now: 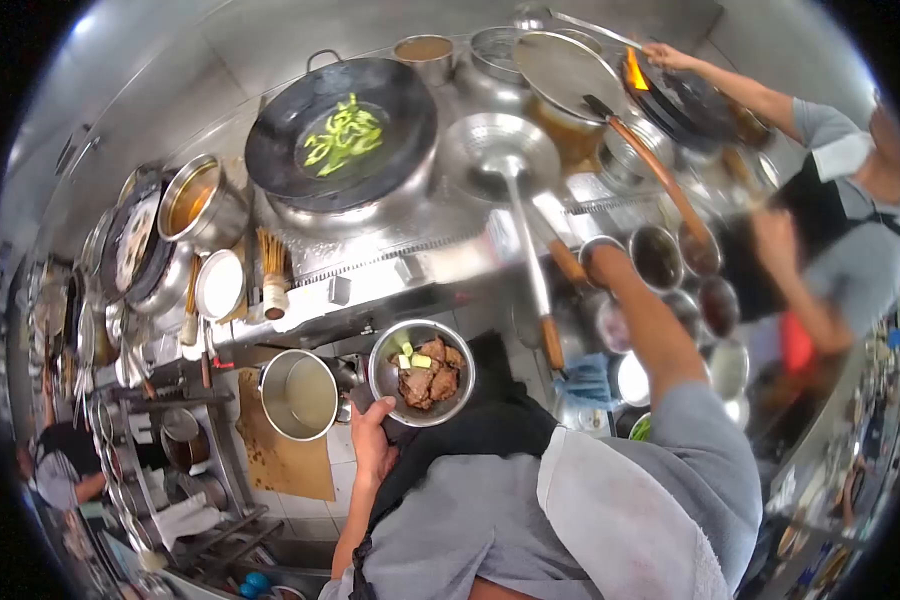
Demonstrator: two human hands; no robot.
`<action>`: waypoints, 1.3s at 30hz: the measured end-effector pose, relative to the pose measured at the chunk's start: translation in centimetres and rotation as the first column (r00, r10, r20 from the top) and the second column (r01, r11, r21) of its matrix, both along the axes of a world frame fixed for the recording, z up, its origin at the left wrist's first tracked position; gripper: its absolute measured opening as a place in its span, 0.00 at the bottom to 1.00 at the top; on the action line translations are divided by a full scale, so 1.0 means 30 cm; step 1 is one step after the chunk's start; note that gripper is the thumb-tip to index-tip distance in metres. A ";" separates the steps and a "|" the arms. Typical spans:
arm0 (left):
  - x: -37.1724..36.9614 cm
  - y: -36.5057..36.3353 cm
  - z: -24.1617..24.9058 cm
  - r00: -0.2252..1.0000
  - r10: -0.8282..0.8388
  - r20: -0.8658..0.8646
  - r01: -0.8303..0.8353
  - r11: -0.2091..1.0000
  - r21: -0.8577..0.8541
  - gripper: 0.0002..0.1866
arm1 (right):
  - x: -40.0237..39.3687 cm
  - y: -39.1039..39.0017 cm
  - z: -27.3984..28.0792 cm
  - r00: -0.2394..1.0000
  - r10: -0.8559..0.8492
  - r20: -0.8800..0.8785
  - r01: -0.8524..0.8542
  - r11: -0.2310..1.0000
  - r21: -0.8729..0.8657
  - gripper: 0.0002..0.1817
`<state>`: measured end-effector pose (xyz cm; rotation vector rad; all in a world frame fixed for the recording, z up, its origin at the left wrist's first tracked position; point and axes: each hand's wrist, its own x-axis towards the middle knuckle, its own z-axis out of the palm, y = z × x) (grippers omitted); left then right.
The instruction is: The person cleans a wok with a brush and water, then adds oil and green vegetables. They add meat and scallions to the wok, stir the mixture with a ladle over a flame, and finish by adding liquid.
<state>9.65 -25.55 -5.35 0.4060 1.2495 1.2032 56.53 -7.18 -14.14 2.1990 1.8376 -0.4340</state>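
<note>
My left hand (373, 440) grips the rim of a metal bowl (378, 385), which holds browned meat pieces (432, 378) and a few pale green chunks (421, 361). My right hand (607, 268) reaches into a small round container (600, 242) in the row at the right; its fingers are hidden inside. Beyond the bowl, a black wok (270, 150) on the stove holds green pepper strips (343, 137). A perforated ladle (518, 200) with a wooden handle lies to the left of my right hand.
A co-worker (840, 200) stands at the right beside a flaming wok (670, 110). A pot of orange liquid (192, 200), a white bowl (220, 285) and bamboo brushes (274, 275) stand at the left. A metal pot (301, 394) is left of my bowl. Another person (65, 465) is at far left.
</note>
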 end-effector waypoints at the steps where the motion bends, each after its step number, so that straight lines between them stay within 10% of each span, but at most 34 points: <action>1: 0.005 -0.009 -0.009 1.000 0.001 0.005 -0.001 1.000 0.028 0.27 | -0.008 -0.010 0.007 1.000 -0.005 -0.005 0.005 1.000 0.015 0.16; 21: 0.051 0.100 0.020 0.994 -0.082 0.077 0.085 0.996 -0.036 0.26 | 0.069 -0.074 -0.003 0.988 -0.059 -0.146 0.089 0.974 0.211 0.17; 23: 0.020 0.114 -0.032 0.981 -0.162 0.108 0.161 0.987 0.014 0.27 | 0.134 -0.079 -0.070 0.742 -0.329 -0.584 0.474 0.874 0.110 0.13; 25: -0.014 0.131 -0.092 0.963 -0.180 0.199 0.188 0.982 -0.021 0.30 | 0.041 -0.181 0.103 -0.074 -0.241 -0.968 0.750 0.626 -0.213 0.09; 31: 0.088 0.236 0.029 0.971 -0.238 0.008 0.238 0.971 -0.021 0.29 | -0.282 -0.287 0.538 -0.060 -0.032 -0.998 0.622 0.781 -0.062 0.10; 34: 0.146 0.327 -0.012 0.960 -0.281 0.010 0.279 0.957 0.078 0.26 | -0.466 -0.273 0.633 0.246 0.005 -0.969 0.345 0.934 0.092 0.13; 37: 0.191 0.362 0.009 0.950 -0.310 0.039 0.306 0.949 0.076 0.23 | -0.565 -0.277 0.619 0.577 0.286 -0.765 0.242 0.835 0.494 0.13; 39: 0.199 0.370 0.016 0.947 -0.319 0.041 0.316 0.946 0.071 0.21 | -0.599 -0.301 0.656 0.480 0.226 -0.847 0.313 0.858 0.407 0.13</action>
